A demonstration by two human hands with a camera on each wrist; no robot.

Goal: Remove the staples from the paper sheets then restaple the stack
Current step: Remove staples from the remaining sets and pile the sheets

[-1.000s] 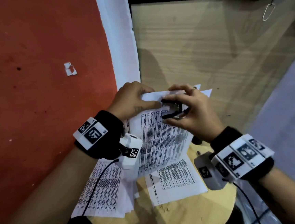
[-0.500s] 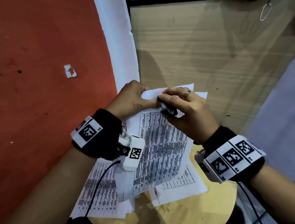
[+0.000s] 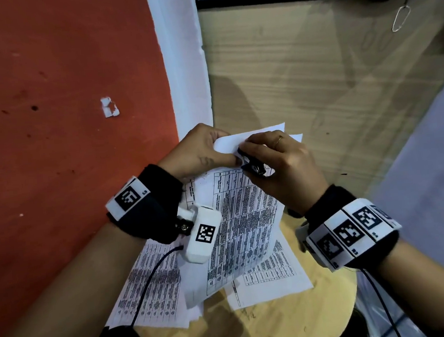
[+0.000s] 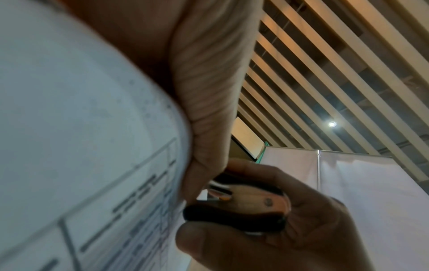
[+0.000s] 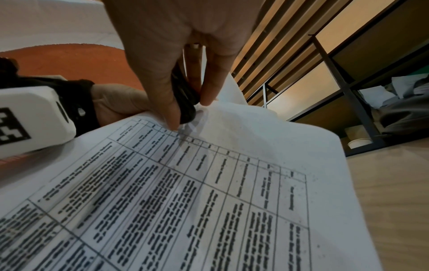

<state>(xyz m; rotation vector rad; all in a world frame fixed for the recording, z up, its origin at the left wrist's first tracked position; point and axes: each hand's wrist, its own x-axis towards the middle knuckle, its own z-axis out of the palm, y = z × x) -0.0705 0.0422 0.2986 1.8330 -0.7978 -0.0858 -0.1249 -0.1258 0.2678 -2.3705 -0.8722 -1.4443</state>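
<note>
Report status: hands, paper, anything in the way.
Left hand pinches stapled sheets at top. Right hand grips staple remover at that edge. Loose sheets underneath; no obstruction visible.

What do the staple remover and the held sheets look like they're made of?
Staple remover: seemingly glossy black plastic grips over shiny metal with a rivet, pinched in the right hand. Held sheets: thin matte white printed paper that curls where the left hand holds it.

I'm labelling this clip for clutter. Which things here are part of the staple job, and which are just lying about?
In the job:
- held sheets, gripped by the left hand
- staple remover, pinched in the right hand
- loose printed sheets on the round table

Lying about:
- paper scrap on the red floor
- wire clip
</note>
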